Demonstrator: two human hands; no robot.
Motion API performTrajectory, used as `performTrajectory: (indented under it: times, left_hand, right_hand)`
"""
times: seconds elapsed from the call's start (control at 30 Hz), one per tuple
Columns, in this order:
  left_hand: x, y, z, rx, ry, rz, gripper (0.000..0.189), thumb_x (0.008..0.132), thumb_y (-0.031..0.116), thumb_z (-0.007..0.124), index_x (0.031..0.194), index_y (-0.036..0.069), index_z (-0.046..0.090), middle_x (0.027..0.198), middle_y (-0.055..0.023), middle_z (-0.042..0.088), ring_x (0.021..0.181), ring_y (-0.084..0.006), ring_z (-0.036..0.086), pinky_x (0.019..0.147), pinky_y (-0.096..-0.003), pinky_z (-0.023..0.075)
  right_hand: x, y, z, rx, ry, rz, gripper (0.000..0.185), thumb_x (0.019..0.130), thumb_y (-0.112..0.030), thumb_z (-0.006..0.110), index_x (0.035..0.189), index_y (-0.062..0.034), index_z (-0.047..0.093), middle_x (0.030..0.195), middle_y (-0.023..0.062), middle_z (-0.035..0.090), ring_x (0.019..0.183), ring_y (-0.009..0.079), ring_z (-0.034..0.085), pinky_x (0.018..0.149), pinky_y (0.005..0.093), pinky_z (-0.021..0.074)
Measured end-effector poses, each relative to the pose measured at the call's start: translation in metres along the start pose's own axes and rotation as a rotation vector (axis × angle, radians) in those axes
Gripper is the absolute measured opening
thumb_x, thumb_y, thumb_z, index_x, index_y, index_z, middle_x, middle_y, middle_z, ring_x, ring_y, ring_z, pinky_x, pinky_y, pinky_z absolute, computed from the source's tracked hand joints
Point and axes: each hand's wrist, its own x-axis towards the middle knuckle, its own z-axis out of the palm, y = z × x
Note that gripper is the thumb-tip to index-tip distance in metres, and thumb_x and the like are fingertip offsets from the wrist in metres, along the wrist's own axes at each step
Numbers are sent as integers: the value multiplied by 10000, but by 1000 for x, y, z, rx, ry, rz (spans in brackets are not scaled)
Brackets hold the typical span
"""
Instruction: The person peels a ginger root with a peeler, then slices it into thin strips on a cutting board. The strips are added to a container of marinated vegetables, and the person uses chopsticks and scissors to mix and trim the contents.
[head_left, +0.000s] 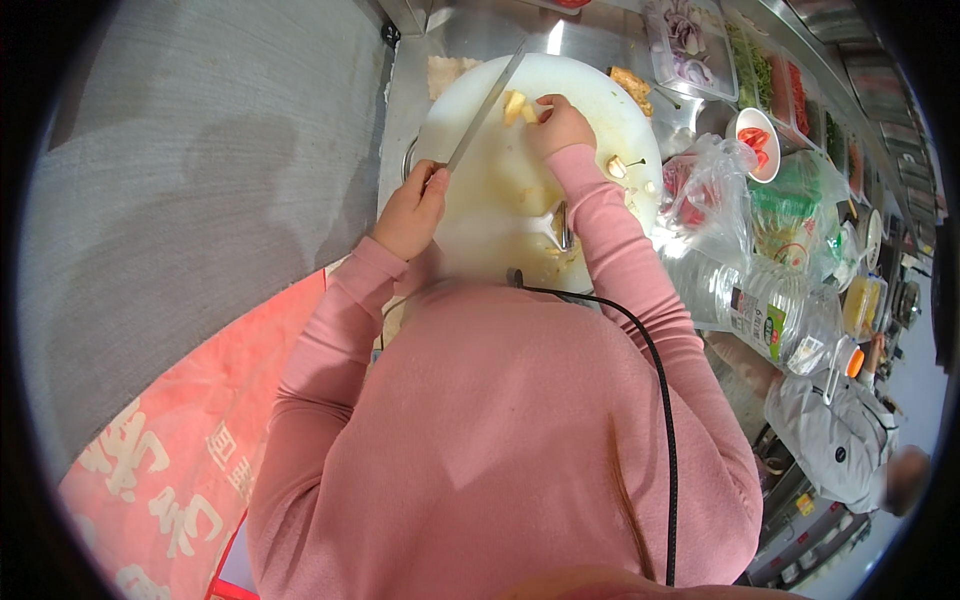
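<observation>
My left hand (411, 208) grips the handle of a kitchen knife (487, 105), whose long blade is seen nearly edge-on over the left side of a round white cutting board (480, 240). On the board near the blade lie pale yellow pieces that look like peeled ginger (514, 108). My right hand (561, 129) is beside them with curled fingers, against the nearest piece; whether it grips that piece is hidden. Closer to my body lies a peeler (555, 227) with a white handle, partly beside my right sleeve. A garlic clove (616, 166) sits at the board's right.
Unpeeled ginger (631, 88) lies at the board's far right edge. Rightward are a tub of sliced onion (691, 49), a white bowl (771, 169) of red slices, plastic bags (705, 187) and a large clear bottle (795, 315). A metal panel (225, 150) stands left. Another person (825, 435) is at right.
</observation>
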Motion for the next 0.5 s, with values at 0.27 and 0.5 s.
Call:
performTrajectory:
  times: [0.27, 0.5]
  left_hand:
    - [7, 0, -4, 247, -65, -32, 365, 971, 365, 421, 1078, 26, 506, 837, -178, 607, 758, -320, 588, 696, -368, 452]
    - [13, 9, -2, 336, -149, -41, 400, 966, 399, 409, 1084, 28, 503, 922, -231, 621, 856, -400, 597, 758, -414, 460]
  right_hand:
    - [10, 25, -20, -117, 126, -651, 138, 704, -66, 659, 827, -119, 690, 789, 8, 658, 797, 228, 614, 781, 335, 464]
    - [8, 43, -23, -112, 198, -944, 109, 722, -86, 664, 826, -99, 694, 873, 37, 650, 798, 240, 602, 756, 351, 474]
